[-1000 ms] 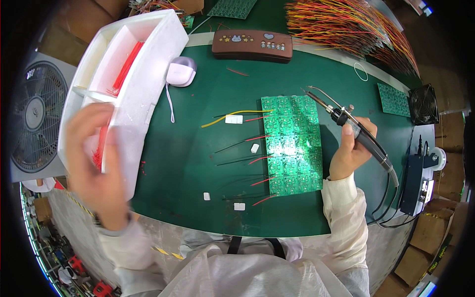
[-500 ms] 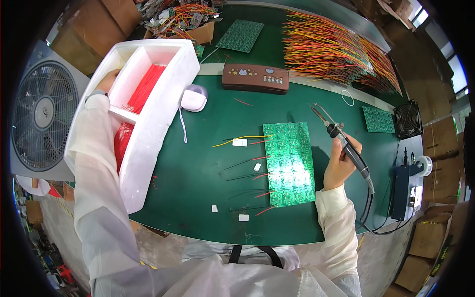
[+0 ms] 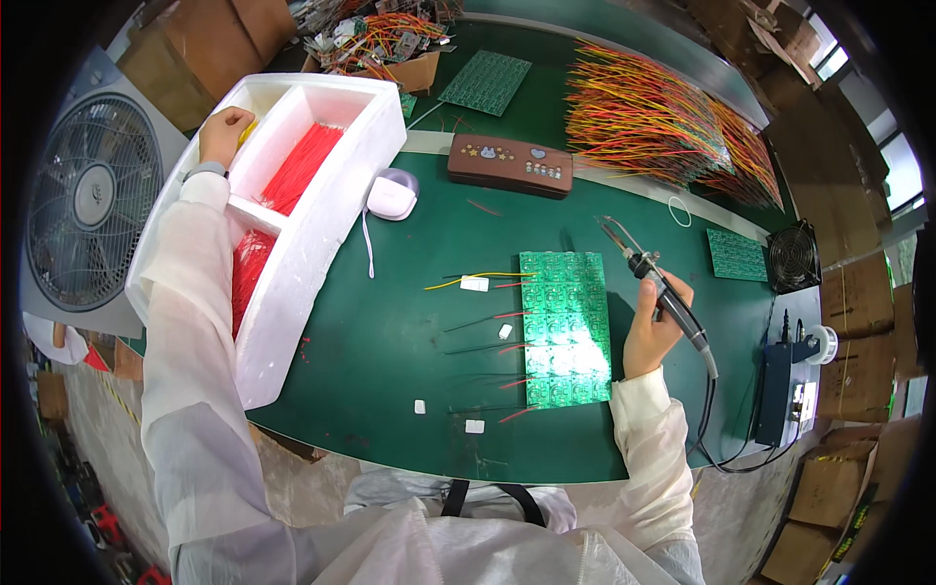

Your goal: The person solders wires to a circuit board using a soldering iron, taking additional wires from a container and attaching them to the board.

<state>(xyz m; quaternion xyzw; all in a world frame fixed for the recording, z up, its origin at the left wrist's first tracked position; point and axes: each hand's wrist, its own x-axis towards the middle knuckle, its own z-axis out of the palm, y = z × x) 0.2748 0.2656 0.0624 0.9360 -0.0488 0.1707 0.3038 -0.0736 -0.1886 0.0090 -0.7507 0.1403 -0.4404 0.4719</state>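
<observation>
My left hand (image 3: pixel 224 136) is above the far compartment of the white foam box (image 3: pixel 336 244), fingers pinched together. Beside its fingertips, yellow wires (image 3: pixel 248 133) show in that compartment; whether the fingers hold one is too small to tell. Red wires (image 3: pixel 304 168) fill the middle compartment, and more red pieces (image 3: pixel 252 268) lie in the near one. In my right hand (image 3: pixel 655 331) is a soldering iron (image 3: pixel 673 304), its tip pointing up and left, off the board. Left of that hand lies a green circuit board panel (image 3: pixel 565 331), with red, black and yellow wires along its left edge.
A brown pencil case (image 3: pixel 510 166) and a white earphone case (image 3: pixel 392 195) lie behind the panel. Bundles of wired boards (image 3: pixel 653 112) are piled at the back right. The soldering station (image 3: pixel 777 390) stands at the right edge, a small black fan (image 3: pixel 794 255) behind it.
My left hand has risen out of the foam box's far compartment, and its fingers now show. My right hand still holds the soldering iron. The whole view has shifted slightly.
</observation>
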